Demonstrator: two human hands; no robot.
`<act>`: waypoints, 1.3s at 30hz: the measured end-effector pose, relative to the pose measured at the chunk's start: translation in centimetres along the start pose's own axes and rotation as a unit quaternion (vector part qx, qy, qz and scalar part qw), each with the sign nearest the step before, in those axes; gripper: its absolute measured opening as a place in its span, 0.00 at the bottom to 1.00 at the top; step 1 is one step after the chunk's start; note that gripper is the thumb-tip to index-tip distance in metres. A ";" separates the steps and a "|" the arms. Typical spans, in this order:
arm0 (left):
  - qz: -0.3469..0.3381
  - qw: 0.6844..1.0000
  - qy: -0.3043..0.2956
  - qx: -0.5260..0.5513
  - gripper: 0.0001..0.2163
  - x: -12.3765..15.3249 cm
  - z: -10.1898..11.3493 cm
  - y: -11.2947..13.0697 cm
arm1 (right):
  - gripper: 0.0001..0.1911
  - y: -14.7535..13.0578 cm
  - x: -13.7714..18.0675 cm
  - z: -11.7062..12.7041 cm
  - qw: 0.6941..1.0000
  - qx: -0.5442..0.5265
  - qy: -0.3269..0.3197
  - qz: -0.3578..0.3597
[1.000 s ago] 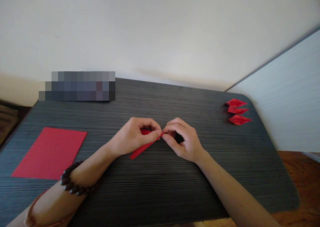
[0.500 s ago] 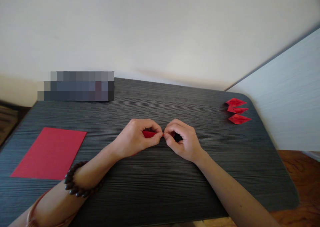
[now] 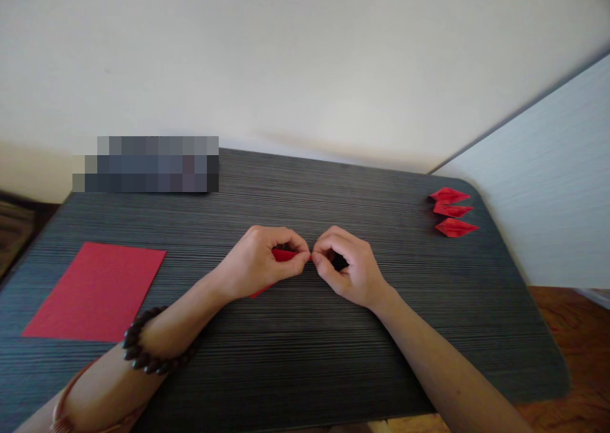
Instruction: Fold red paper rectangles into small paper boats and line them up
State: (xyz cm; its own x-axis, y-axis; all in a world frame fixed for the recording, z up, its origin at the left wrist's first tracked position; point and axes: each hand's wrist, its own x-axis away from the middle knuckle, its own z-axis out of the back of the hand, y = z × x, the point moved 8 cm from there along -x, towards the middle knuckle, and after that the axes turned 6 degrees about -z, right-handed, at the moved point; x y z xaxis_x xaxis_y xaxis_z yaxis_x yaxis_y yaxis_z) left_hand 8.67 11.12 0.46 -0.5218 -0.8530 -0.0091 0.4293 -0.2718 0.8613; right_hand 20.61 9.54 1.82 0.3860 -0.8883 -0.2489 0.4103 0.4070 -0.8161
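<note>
A small folded piece of red paper (image 3: 284, 255) is pinched between my two hands over the middle of the dark striped table (image 3: 295, 357). My left hand (image 3: 260, 259) is closed around most of it, so only a red sliver shows between the fingers and a corner below the palm. My right hand (image 3: 347, 264) pinches the paper's right tip with thumb and forefinger. The fingertips of both hands meet. A dark bead bracelet (image 3: 147, 350) is on my left wrist.
A flat red sheet of paper (image 3: 98, 292) lies at the table's left. Three small folded red paper shapes (image 3: 452, 211) sit in a column at the far right corner. A blurred-out object (image 3: 145, 164) lies at the back left. A pale wall panel (image 3: 553, 185) stands to the right.
The long red strip that stuck out below my left hand has been drawn in; only a small corner shows now. Both hands stay pinched together in the same place.
</note>
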 end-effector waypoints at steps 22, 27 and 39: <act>-0.080 0.996 0.035 -0.035 0.07 0.0 0.9 0.6 | 0.17 1.4 -0.1 2.6 0.991 -0.001 0.124 -0.043; -0.073 0.996 0.045 -0.019 0.10 0.1 0.5 0.0 | 0.09 0.5 -0.2 1.5 0.997 0.050 0.064 0.007; -0.061 0.992 0.114 0.008 0.04 0.1 1.8 -0.7 | 0.06 0.5 -0.3 1.6 0.998 0.029 0.059 -0.003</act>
State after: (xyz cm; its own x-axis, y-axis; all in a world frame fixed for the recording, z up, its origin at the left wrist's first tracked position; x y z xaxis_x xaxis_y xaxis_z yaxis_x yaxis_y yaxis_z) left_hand 6.98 11.98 0.80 -0.3873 -0.8937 -0.2267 0.3603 -0.3730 0.8550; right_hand 22.06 10.34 2.32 0.2854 -0.9081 -0.3065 0.4608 0.4104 -0.7869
